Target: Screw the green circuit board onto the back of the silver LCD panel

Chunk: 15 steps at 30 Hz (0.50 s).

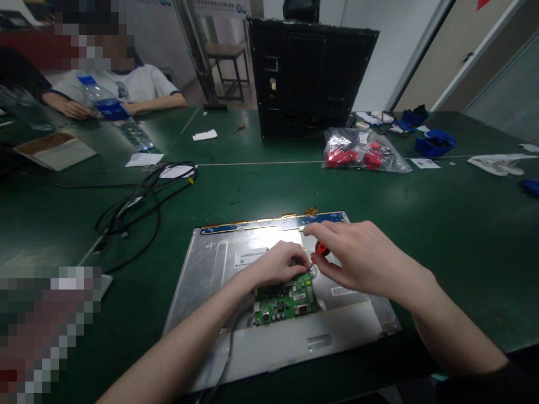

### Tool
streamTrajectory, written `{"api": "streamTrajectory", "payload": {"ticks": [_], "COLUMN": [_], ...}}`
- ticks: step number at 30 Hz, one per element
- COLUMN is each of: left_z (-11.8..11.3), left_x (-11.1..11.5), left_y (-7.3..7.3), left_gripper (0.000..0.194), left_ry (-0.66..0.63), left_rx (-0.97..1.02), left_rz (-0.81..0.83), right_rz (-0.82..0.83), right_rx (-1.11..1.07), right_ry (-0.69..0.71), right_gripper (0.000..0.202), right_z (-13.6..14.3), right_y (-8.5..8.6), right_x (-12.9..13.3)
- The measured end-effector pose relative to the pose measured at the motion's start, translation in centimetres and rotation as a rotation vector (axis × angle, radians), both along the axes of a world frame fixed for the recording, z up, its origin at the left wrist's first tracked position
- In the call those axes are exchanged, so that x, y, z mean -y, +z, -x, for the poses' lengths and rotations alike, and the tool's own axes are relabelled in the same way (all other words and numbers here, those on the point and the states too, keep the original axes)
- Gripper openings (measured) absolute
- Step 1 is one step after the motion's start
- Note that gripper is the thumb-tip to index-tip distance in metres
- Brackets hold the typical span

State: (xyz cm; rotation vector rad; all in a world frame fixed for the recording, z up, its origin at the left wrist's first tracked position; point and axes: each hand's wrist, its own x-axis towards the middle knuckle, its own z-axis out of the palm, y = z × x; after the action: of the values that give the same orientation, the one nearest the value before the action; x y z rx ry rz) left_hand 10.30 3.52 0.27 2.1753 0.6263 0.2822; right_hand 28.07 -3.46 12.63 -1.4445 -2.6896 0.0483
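Right in close, we had our right hand [357, 253] pinching a red-handled screwdriver [322, 248] between thumb and fingers, its shaft slanting down toward the far right corner of the green circuit board [288, 303]! And there was our left hand [278, 262], fingers bent at that same corner, just beside the shaft; whether they pinched anything, we couldn't tell. The board lay on the silver metal panel [202, 292], flat on the green table [442, 235], a blue strip [269, 223] lining the panel's far edge. Off to the left we spotted looped black cable [158, 210]; beyond, a clear bag [393, 160] of red pieces [373, 159] by an upright black casing [311, 78]. Across the table sat a person [149, 84] in white, behind a blue-capped bottle [110, 108].
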Motion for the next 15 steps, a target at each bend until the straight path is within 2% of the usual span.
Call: {"api": "streamTrajectory", "payload": {"ticks": [4, 15], "left_z": [0.01, 0.02], "left_x": [0.0, 0.05], "left_y": [0.02, 0.11], "left_gripper": [0.012, 0.01], "left_ry": [-0.005, -0.004], "left_rx": [-0.009, 0.002], "left_rz": [0.022, -0.017], "right_rz": [0.039, 0.013], "right_rx": [-0.04, 0.003], "right_ry": [0.045, 0.011], "right_gripper": [0.032, 0.023], "right_z": [0.06, 0.02], "right_y": [-0.03, 0.08], "right_x": [0.03, -0.02]}}
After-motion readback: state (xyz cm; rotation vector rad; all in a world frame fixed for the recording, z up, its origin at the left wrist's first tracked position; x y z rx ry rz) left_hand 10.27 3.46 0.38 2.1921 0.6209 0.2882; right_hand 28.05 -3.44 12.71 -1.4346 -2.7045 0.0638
